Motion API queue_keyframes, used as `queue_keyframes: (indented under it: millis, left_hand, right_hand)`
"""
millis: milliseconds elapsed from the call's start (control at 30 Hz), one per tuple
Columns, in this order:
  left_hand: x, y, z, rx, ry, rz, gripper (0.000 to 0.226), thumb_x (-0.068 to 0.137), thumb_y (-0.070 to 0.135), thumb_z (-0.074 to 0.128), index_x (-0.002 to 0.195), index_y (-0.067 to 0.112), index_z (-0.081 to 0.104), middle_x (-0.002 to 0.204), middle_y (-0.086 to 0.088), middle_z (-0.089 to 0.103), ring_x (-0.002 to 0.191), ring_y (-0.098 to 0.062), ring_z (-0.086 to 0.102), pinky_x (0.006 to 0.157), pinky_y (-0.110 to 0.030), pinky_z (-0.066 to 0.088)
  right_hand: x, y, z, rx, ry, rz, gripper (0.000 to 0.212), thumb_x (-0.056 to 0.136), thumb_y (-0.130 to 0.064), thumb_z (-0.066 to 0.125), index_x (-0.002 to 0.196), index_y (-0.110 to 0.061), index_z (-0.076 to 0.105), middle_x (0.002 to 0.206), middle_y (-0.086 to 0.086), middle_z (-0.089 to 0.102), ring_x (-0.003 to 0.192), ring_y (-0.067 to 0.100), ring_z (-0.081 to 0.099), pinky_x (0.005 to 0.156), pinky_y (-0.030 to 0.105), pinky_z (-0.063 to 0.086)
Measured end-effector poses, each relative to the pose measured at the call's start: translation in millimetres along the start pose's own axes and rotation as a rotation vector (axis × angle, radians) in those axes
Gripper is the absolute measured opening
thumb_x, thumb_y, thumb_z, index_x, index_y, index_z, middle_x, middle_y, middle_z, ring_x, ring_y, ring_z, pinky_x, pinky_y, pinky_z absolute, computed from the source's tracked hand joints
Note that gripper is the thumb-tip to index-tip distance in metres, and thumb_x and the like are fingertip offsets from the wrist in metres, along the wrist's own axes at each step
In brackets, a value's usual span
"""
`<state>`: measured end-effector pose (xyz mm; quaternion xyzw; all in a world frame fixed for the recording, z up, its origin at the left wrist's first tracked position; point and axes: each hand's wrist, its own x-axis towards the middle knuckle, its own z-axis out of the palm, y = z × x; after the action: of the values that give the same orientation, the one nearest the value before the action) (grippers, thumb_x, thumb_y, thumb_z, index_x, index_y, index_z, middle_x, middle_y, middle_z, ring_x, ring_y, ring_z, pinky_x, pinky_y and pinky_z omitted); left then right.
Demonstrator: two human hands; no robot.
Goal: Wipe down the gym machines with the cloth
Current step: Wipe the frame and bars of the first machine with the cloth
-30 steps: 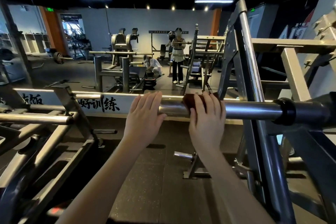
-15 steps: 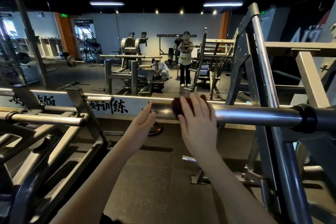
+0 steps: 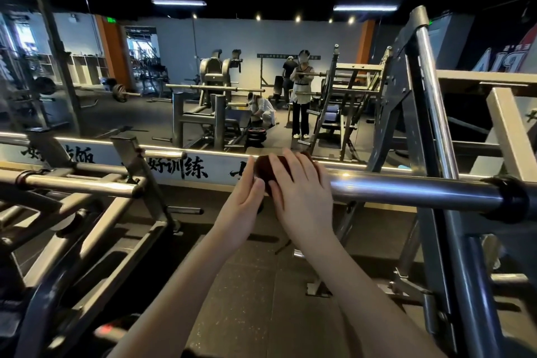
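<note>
My right hand [image 3: 302, 197] curls over the cloth [image 3: 266, 170], pressing it onto the bar [image 3: 406, 189] near its left end. My left hand [image 3: 245, 199] lies just left of it, fingers straight, tips touching the cloth. Risk: a stroke continued leftward could run the cloth off the bar end, because only one hand grips it.

1. The cloth [image 3: 263, 173] is dark reddish-brown and bunched into a wad. It sits wrapped over the free left end of the chrome bar [image 3: 406, 190]. The right hand [image 3: 302, 195] grips it from above against the bar, and the left hand [image 3: 242, 200] touches its left side.
2. The chrome bar is round, polished and level. Its right end runs into a black collar [image 3: 508, 197].
</note>
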<state>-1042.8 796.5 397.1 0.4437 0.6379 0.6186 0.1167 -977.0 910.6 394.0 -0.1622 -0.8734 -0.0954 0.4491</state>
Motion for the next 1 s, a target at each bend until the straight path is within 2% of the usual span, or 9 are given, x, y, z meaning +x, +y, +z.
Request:
queue_keyframes:
  millis: [67,167,300,400,567,700,800,900,1000]
  left_hand:
    - [2,-2,-2,0.032,0.015,-0.008,0.048,0.097,0.042,0.038,0.144,0.031,0.037,0.129,0.011,0.057,0.122,-0.006,0.051,0.105,-0.034,0.039]
    - [3,-5,-5,0.101,0.068,-0.065,0.048,0.104,0.027,0.039,0.150,0.036,0.027,0.127,0.008,0.055,0.121,-0.009,0.050,0.103,-0.032,0.039]
    - [2,-4,-4,0.228,0.122,-0.063,0.054,0.104,0.021,0.039,0.153,0.033,0.018,0.110,0.009,0.054,0.099,-0.004,0.053,0.084,-0.024,0.041]
    - [5,-6,-3,0.235,0.153,-0.055,0.053,0.104,0.021,0.038,0.153,0.032,0.019,0.102,0.012,0.054,0.095,-0.002,0.054,0.080,-0.021,0.041]
    - [5,-5,-7,0.293,0.125,-0.056,0.056,0.104,0.016,0.039,0.153,0.033,0.019,0.116,0.020,0.053,0.096,0.021,0.048,0.078,-0.002,0.036]
    - [5,-4,-10,0.347,0.101,-0.002,0.056,0.104,0.015,0.038,0.153,0.034,0.018,0.151,0.006,0.037,0.134,-0.001,0.033,0.101,-0.017,0.027]
    - [6,-5,-9,0.383,0.116,0.002,0.054,0.104,0.016,0.038,0.152,0.034,0.022,0.146,0.004,0.045,0.127,-0.004,0.042,0.097,-0.017,0.035]
    - [7,-6,-8,0.384,0.127,0.025,0.052,0.104,0.015,0.039,0.151,0.035,0.027,0.138,0.006,0.052,0.113,0.003,0.049,0.087,-0.010,0.038]
    - [7,-6,-10,0.407,0.135,0.003,0.053,0.104,0.017,0.040,0.151,0.035,0.026,0.134,0.002,0.055,0.113,-0.007,0.053,0.091,-0.021,0.042]
  right_hand:
    - [-1,4,-1,-0.016,-0.026,-0.055,0.046,0.099,-0.035,0.033,0.138,-0.019,0.049,0.141,0.007,0.051,0.131,0.025,0.045,0.109,0.044,0.033]
    - [-18,31,-12,-0.069,-0.032,-0.102,0.047,0.095,-0.034,0.044,0.140,-0.020,0.046,0.141,0.007,0.051,0.131,0.025,0.042,0.111,0.041,0.027]
    - [-16,44,-18,-0.056,0.026,0.089,0.045,0.096,-0.036,0.041,0.134,-0.016,0.054,0.130,0.009,0.059,0.123,0.028,0.052,0.107,0.046,0.035]
    - [0,13,-10,0.011,0.062,0.183,0.042,0.095,-0.033,0.043,0.130,-0.017,0.058,0.129,0.010,0.060,0.123,0.029,0.053,0.109,0.051,0.032]
    - [-16,30,-10,-0.075,0.001,-0.092,0.050,0.089,-0.031,0.053,0.137,-0.019,0.049,0.138,0.009,0.053,0.129,0.027,0.044,0.111,0.044,0.025]
    - [-16,46,-21,-0.072,-0.017,0.113,0.046,0.092,-0.036,0.047,0.133,-0.016,0.053,0.128,0.010,0.059,0.122,0.028,0.050,0.108,0.045,0.032]
    - [4,11,-13,-0.021,0.006,0.232,0.048,0.092,-0.039,0.044,0.133,-0.017,0.055,0.125,0.013,0.061,0.118,0.031,0.055,0.107,0.049,0.035]
    - [7,-9,-6,0.008,-0.031,0.096,0.045,0.094,-0.036,0.042,0.136,-0.021,0.052,0.134,0.013,0.056,0.124,0.031,0.052,0.110,0.048,0.032]
    - [-8,17,-13,0.021,-0.014,0.018,0.043,0.091,-0.031,0.048,0.131,-0.017,0.055,0.131,0.012,0.057,0.124,0.031,0.052,0.110,0.047,0.030]
